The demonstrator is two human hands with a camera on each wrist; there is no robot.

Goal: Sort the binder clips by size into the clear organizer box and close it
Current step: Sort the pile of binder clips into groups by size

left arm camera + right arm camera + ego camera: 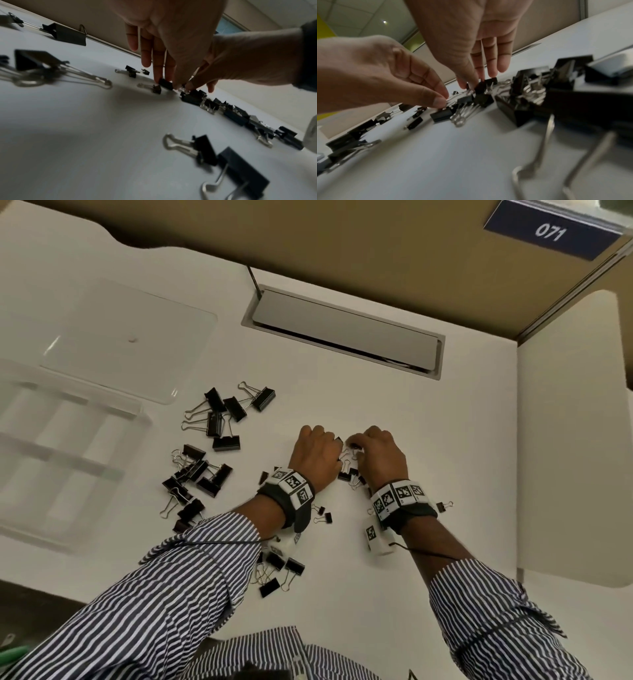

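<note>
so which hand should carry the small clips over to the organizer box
Left, probably. The left hand is nearer the clear organizer box, which sits to the left; the right hand would have to cross over.

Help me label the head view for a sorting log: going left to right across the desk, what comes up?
clear organizer box → scattered large binder clips → left hand → right hand → white partition.

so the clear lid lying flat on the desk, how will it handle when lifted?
The clear lid looks thin and broad, so probably light and a bit flexy if lifted by one corner. It lies flat on the desk, so getting fingers under an edge may be fiddly. The glossy plastic could be slippery.
</note>
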